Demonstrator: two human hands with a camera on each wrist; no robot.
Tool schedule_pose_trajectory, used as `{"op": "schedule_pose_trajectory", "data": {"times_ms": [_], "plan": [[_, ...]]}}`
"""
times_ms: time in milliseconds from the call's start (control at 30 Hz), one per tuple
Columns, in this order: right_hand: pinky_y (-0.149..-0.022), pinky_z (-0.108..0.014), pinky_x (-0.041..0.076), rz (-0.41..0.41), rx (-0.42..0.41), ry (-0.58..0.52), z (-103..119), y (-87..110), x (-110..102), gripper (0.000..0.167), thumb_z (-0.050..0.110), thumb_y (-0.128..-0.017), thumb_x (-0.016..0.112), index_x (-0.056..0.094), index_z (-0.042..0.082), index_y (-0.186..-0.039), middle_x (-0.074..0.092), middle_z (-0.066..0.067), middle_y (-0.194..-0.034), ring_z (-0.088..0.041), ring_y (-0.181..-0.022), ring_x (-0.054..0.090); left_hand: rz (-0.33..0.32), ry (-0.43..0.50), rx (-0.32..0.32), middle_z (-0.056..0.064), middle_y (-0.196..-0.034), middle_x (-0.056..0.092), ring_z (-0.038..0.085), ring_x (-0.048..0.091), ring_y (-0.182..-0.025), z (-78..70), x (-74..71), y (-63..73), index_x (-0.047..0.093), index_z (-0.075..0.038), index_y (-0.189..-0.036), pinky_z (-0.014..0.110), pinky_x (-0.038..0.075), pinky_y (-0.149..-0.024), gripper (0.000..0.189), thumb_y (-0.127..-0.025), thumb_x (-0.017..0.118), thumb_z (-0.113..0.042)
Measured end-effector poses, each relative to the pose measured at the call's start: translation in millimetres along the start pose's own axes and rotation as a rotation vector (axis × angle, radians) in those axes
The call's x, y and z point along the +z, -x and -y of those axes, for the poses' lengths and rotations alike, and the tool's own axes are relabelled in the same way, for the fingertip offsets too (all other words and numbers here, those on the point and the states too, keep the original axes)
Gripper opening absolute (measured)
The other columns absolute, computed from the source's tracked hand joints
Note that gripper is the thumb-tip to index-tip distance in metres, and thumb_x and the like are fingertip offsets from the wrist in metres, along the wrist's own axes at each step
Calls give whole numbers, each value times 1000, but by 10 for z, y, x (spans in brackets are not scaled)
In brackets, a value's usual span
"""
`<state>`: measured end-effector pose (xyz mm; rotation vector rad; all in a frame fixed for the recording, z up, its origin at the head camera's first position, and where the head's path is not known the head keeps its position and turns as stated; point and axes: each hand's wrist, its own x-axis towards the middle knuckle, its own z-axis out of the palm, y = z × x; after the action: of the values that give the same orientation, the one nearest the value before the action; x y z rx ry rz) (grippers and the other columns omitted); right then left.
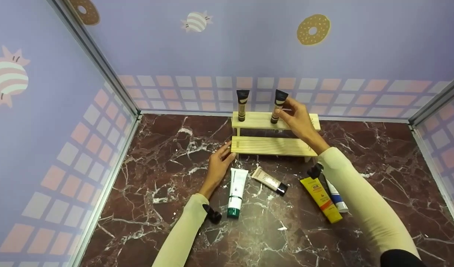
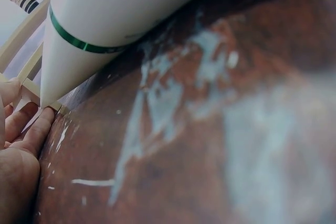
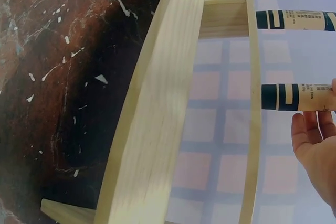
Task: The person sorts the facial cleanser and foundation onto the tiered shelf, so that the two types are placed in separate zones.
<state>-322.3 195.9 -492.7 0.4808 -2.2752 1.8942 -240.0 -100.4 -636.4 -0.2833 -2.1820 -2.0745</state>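
A two-tier pale wooden rack point(image 1: 275, 145) stands against the back wall. On its upper shelf, to the left, a slim tube with a black crimped end point(image 1: 242, 105) stands upright on its cap. My right hand point(image 1: 299, 120) pinches a second matching tube point(image 3: 310, 97), slightly tilted, its dark cap at the upper shelf board. My left hand point(image 1: 217, 167) touches the left end of the lower shelf with nearly straight fingers point(image 2: 39, 129). Beside that hand lies a white tube with a green cap point(image 1: 237, 193), which looms large in the left wrist view.
In front of the rack lies a beige tube with a black cap point(image 1: 269, 180). A yellow tube point(image 1: 322, 200) and a white-and-blue tube point(image 1: 337, 196) lie under my right forearm. Patterned walls point(image 1: 219, 48) bound the dark marbled surface point(image 1: 167, 159).
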Motion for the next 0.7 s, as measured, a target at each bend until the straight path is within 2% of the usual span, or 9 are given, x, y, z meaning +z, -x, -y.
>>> {"op": "schedule_pose_trajectory", "data": {"times_ms": [233,300,367,467,533,633,700], "plan": [[-116,-56,51,-19,33,36,40,178,-56,48,-9,-102,69,57,-16,-147,64,-37,-137,-46,-129,63,4,8,-18,26,-143,68,36,65,-139,-14,29,11,59,2,-156,41,52,-118,54,-105,75,-4],[-116,-52,52,-33,52,51,90,267,-77,47,-9,-103,69,56,-17,-147,63,-39,-139,-50,-131,61,5,8,-17,26,-143,68,36,65,-139,-11,31,6,59,2,-156,41,51,-118,54,-105,75,-5],[-113,-42,55,-46,71,62,104,350,-105,45,-8,-103,70,57,-18,-145,62,-39,-139,-52,-132,61,4,12,-16,27,-143,68,37,65,-139,-6,30,3,60,2,-155,42,52,-118,53,-105,75,-5],[-104,-24,57,-55,88,70,37,455,-157,44,-6,-103,72,60,-17,-143,63,-37,-139,-50,-131,63,-1,13,-16,27,-143,68,37,65,-139,4,23,-2,60,2,-155,43,51,-118,53,-104,75,-5],[-100,-19,57,-55,92,62,-37,512,-188,43,-5,-102,73,61,-16,-142,64,-36,-138,-49,-129,65,-5,13,-15,27,-142,69,38,65,-138,15,18,-3,61,2,-155,43,51,-118,53,-104,76,-5],[-101,-21,58,-45,93,52,-113,595,-218,43,-4,-102,75,62,-15,-141,66,-34,-137,-48,-127,67,-8,20,-15,27,-141,69,39,66,-137,28,8,-4,61,3,-154,43,51,-118,53,-104,75,-4],[-105,-30,59,-35,87,67,-136,655,-228,43,-3,-101,76,63,-14,-140,67,-32,-137,-47,-126,68,-8,27,-19,27,-141,69,39,66,-137,34,2,-3,60,3,-155,42,52,-117,53,-104,75,-4]]}}
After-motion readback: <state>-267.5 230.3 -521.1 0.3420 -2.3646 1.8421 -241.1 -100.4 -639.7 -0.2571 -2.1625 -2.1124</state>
